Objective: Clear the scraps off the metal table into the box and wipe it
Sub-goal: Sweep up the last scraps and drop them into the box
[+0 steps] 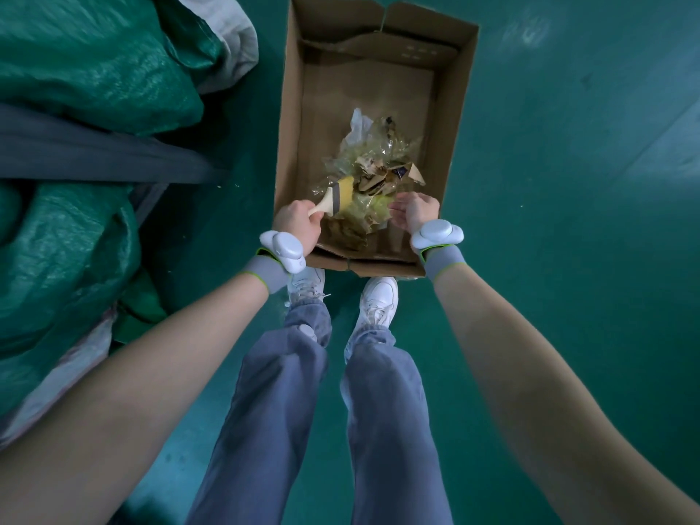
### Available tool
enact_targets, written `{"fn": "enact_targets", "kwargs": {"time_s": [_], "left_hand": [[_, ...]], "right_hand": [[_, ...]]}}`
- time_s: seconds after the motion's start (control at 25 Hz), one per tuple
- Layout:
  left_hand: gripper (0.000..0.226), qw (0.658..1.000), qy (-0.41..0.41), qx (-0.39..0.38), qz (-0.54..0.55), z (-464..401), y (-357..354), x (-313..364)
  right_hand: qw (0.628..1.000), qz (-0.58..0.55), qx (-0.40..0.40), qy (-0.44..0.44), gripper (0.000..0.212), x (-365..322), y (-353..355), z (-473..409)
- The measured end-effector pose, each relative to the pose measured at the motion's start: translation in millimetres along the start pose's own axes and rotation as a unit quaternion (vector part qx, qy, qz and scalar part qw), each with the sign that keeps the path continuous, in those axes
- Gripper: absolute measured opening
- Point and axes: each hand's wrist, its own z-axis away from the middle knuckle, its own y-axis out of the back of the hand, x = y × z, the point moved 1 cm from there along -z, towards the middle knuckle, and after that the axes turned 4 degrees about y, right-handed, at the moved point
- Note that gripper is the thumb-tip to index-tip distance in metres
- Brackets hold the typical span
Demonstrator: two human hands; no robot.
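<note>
Open cardboard box [295, 119] stands on the green floor [568, 183], its near end at 12 o'clock from the person's white sneakers [378, 301]. Scraps [373, 172], crumpled clear film mixed with torn brown paper and card, lie heaped on the box bottom toward the near end. Left hand [299, 225] is over the near left corner of the box, at 9 o'clock from the heap; fingers closed around the pale handle of a paintbrush [335, 198], yellow bristles pointing toward 2 o'clock into the scraps. Right hand [416, 212] is over the near right side, at 3 o'clock from the brush; fingers loosely curled and apart, holding nothing visible. Green tarpaulin bundles [94, 70] sit at 9 to 10 o'clock from the box. The metal table cannot be identified.
</note>
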Motion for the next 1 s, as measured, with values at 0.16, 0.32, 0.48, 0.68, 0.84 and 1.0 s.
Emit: {"fn": "enact_targets", "kwargs": {"time_s": [0.16, 0.32, 0.48, 0.68, 0.84, 1.0], "left_hand": [[0.028, 0.999, 0.021, 0.012, 0.026, 31, 32, 5], [0.027, 0.997, 0.043, 0.002, 0.06, 79, 74, 14], [0.026, 0.993, 0.062, 0.015, 0.094, 158, 131, 26], [0.025, 0.987, 0.082, 0.037, 0.133, 259, 192, 26], [0.029, 0.978, 0.105, 0.067, 0.166, 324, 220, 10], [0.029, 0.968, 0.125, 0.074, 0.204, 381, 235, -5]], "right_hand": [[0.998, 0.057, 0.005, -0.011, 0.018, -4, 15, 38], [0.997, 0.082, 0.006, -0.004, 0.026, -24, 32, 101], [0.993, 0.116, -0.013, 0.016, 0.029, -57, 46, 197], [0.982, 0.183, -0.022, 0.039, 0.021, -90, 50, 295], [0.97, 0.225, -0.051, 0.075, 0.024, -110, 47, 363], [0.959, 0.25, -0.088, 0.095, 0.022, -116, 44, 413]]}}
